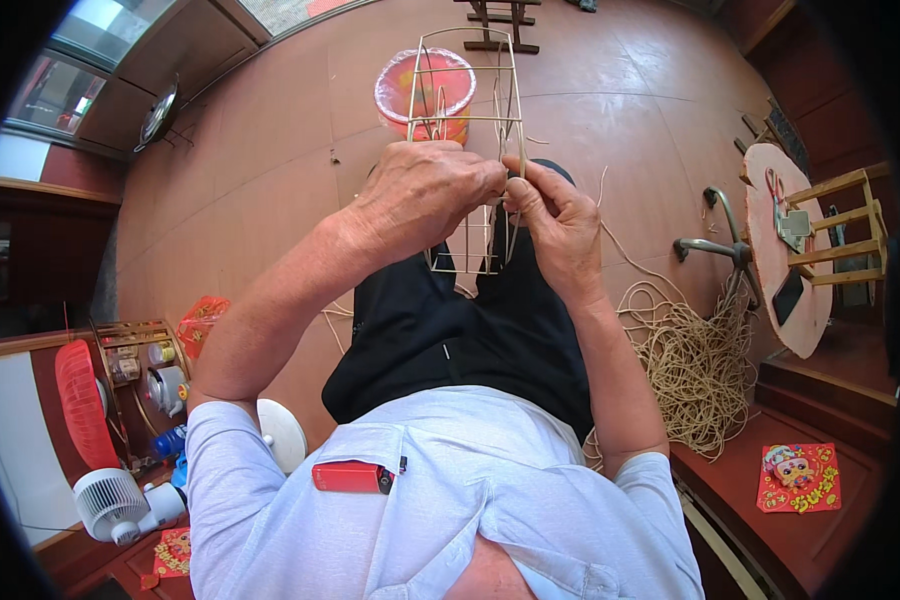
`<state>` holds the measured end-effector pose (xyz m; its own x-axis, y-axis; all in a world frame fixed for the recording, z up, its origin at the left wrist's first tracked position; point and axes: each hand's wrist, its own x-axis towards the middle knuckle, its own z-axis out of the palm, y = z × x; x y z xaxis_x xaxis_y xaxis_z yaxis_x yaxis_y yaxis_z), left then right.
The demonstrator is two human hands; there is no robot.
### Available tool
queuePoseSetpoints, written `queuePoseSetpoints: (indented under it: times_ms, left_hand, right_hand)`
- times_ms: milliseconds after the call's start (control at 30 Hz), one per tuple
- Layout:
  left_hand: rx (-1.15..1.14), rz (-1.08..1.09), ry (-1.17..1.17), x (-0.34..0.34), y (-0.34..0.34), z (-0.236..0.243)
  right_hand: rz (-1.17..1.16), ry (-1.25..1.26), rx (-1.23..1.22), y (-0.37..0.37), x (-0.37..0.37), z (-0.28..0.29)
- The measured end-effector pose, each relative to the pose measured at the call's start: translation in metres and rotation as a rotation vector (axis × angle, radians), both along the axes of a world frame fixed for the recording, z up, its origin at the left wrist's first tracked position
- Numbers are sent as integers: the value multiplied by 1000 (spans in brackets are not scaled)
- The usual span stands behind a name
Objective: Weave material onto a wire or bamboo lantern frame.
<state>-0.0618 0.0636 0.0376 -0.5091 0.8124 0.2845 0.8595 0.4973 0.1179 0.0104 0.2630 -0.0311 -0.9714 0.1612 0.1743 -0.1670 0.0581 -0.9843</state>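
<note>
Red plastic basket (87,405) far left, propped upright by a wooden rack (120,365). White fan (110,505) just below it. Blue bottle-like item (170,442) near the rack, partly hidden. Red plastic bag (205,320) on the floor beyond. White round disc (283,435) pokes out by the left sleeve, partly covered. Red pack (348,477) in the shirt pocket, dark lighter (403,466) beside it.

Centre: lined red bucket (425,85) on the floor, seen behind the work. Left hand (425,195), back up, curled tight on the wire frame (470,119), fingertips mostly hidden. Frame is pale, thin-barred, long and boxy, held up in front of the black trousers (450,330), above the knees. Right hand (565,225) pinches the frame's right edge, thumb and forefinger together; cannot tell if a strand is in the pinch too. Hands close together, fingers almost meeting.

Right: tan cord (700,370) in a big tangled heap on the floor, one strand running up near the right hand. Metal chair base (715,247) next to it. Then pale wooden tabletop (767,235) with red-handled scissors (776,185) and dark phone (787,297); slatted wooden stool (835,253) at its right. Square red decoration (798,478) lower right.
</note>
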Motion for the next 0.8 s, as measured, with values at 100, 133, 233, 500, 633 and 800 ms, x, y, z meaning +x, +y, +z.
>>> queuePoseSetpoints:
  times_ms: [100, 133, 233, 500, 633, 800]
  left_hand:
    - [-14, -17, -9, -2, 0, 1]
    - [-15, -16, -6, -2, 0, 1]
    - [23, -57, 17, -3, 0, 5]
    - [-24, -121, 63, 0, 1, 18]
    - [-88, -170, 173, 3, -1, 23]
    - [-96, -161, 285, -3, -2, 41]
  right_hand:
    - [-9, 12, 35, -1, 2, 2]
    - [-22, 23, 70, -1, 3, 1]
    - [-54, 41, 133, -2, 6, -1]
    - [-115, 71, 169, -11, 24, -5]
    - [-123, 117, 253, -10, 40, -8]
    - [-97, 106, 293, -10, 55, -8]
